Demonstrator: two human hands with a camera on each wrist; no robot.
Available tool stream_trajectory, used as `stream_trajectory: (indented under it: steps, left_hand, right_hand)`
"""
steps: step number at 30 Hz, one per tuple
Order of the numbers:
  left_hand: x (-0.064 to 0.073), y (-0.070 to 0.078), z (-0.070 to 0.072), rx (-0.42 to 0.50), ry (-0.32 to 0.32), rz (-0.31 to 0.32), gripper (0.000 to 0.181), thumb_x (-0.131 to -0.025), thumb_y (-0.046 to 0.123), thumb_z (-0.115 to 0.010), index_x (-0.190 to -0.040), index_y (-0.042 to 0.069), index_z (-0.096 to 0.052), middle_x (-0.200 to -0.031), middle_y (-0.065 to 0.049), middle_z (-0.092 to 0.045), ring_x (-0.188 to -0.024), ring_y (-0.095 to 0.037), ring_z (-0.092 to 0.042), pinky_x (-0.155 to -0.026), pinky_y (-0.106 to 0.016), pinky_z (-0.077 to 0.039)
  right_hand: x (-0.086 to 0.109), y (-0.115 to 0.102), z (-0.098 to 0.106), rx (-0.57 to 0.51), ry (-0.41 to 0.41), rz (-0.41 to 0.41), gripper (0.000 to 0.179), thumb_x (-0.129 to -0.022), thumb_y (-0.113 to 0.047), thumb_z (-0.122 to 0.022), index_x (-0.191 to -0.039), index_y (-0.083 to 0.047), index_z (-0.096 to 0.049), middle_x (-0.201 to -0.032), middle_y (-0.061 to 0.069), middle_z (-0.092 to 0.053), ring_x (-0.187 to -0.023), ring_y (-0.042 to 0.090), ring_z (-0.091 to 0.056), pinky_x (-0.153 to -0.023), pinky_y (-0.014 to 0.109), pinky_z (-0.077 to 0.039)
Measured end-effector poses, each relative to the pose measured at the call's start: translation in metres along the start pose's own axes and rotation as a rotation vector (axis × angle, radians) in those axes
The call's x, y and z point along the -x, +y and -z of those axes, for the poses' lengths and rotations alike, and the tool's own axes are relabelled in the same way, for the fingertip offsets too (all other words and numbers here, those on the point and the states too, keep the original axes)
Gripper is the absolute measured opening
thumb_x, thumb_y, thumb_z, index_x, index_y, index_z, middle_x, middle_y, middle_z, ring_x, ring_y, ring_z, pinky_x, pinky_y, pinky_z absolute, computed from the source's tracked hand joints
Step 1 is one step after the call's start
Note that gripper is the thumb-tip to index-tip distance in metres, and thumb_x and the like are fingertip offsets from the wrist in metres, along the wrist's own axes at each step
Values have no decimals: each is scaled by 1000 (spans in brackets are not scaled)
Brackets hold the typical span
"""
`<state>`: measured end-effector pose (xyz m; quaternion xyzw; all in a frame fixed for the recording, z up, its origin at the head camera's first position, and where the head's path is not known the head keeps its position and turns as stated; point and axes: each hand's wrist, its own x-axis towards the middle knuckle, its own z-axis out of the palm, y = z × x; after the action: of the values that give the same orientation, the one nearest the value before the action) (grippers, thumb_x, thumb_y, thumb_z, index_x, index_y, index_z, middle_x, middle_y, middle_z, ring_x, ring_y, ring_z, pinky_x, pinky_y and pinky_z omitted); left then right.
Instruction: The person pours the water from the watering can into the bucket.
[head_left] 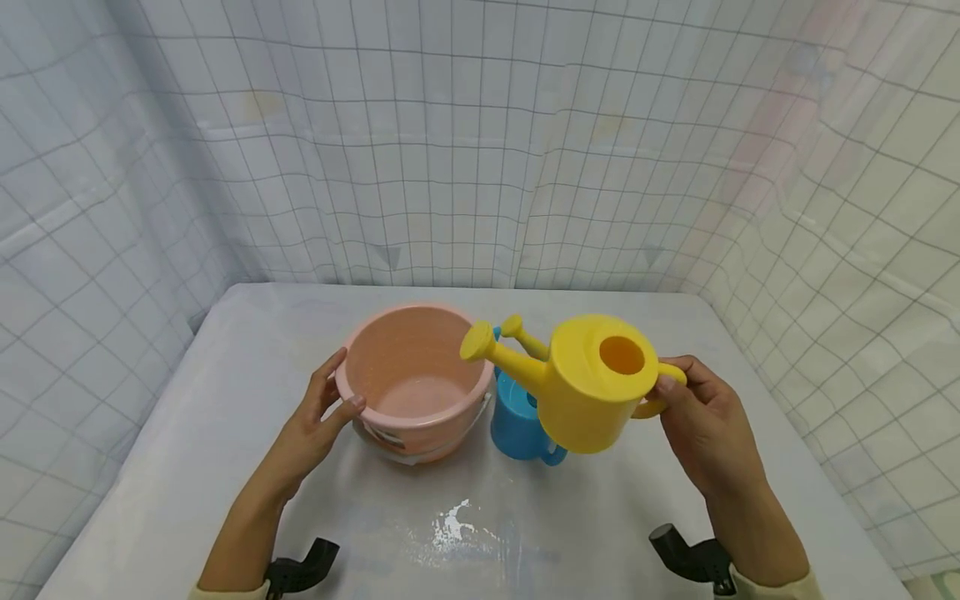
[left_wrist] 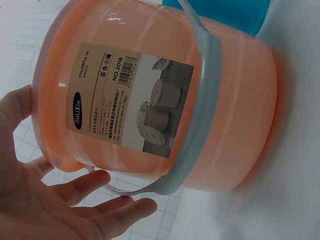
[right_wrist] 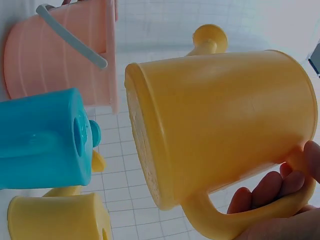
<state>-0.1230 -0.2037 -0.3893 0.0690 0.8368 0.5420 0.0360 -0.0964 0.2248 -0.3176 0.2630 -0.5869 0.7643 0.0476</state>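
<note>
My left hand (head_left: 315, 429) holds the left rim of a pink plastic bucket (head_left: 375, 367), thumb and index finger at the rim and the other fingers spread beside it. The bucket stands upright with its grey handle (left_wrist: 205, 100) hanging down. A yellow watering can (head_left: 581, 412) is raised off the table, its handle gripped by my right hand (head_left: 708, 421). Its spout head (head_left: 477, 342) hangs over the bucket's right rim. Below it stands a blue watering can (head_left: 513, 429), partly hidden. A second yellow watering can (right_wrist: 55, 217) shows beside the blue one in the right wrist view.
A wet, shiny patch (head_left: 453, 525) lies on the white table (head_left: 262, 333) in front of the bucket. White sheeting (head_left: 450, 167) with a grid pattern surrounds the table at the back and both sides. A printed label (left_wrist: 130, 100) is on the bucket's outside.
</note>
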Motion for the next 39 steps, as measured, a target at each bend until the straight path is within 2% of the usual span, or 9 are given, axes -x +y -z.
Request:
stream_trajectory:
  steps: [4,10,17,25,34,39]
  left_hand:
    - [1,-2,-1,22,-3,-10,74,-97,29,-52,-148,47,-1,-155,-18,-19,-142,-47,-15,-99,-75,-22]
    - [0,-6,-4,64,-4,-33,72,-97,28,-52,-149,43,-3,-153,-19,-23,-141,-45,-20,-103,-68,-28]
    - [-3,-8,-6,77,11,-54,70,-98,27,-50,-150,41,-5,-152,-18,-25,-140,-41,-27,-104,-57,-34]
    - [-2,-7,-5,82,9,-45,70,-98,28,-51,-149,42,-6,-152,-19,-24,-141,-44,-24,-104,-61,-34]
    - [-3,-5,-4,97,8,-43,70,-97,28,-52,-149,42,-7,-152,-19,-24,-141,-43,-23,-104,-65,-30]
    - [-2,-4,-3,89,16,-40,70,-97,28,-52,-149,42,-7,-152,-19,-25,-142,-44,-21,-103,-68,-29]
  right_hand:
    - [-14,-3,2,60,53,-51,27,-99,4,-33,-103,-6,-58,-92,1,-58,-97,15,-53,-92,23,-44]
    - [-31,-4,5,46,47,-34,22,-99,4,-36,-100,-3,-57,-91,3,-57,-95,14,-51,-92,22,-43]
    - [-45,-3,6,87,70,-82,17,-99,-1,-41,-99,-5,-57,-91,1,-56,-94,14,-52,-90,21,-43]
    - [-61,-1,8,84,28,-84,15,-98,-1,-42,-99,-4,-57,-93,2,-56,-93,15,-52,-90,23,-44]
    - [-75,-3,0,144,62,-126,12,-97,-6,-48,-99,-5,-60,-97,1,-58,-93,18,-52,-90,27,-45]
    - [-83,-4,-5,181,37,-147,10,-97,-10,-51,-100,-6,-59,-100,1,-57,-96,20,-49,-91,27,-43]
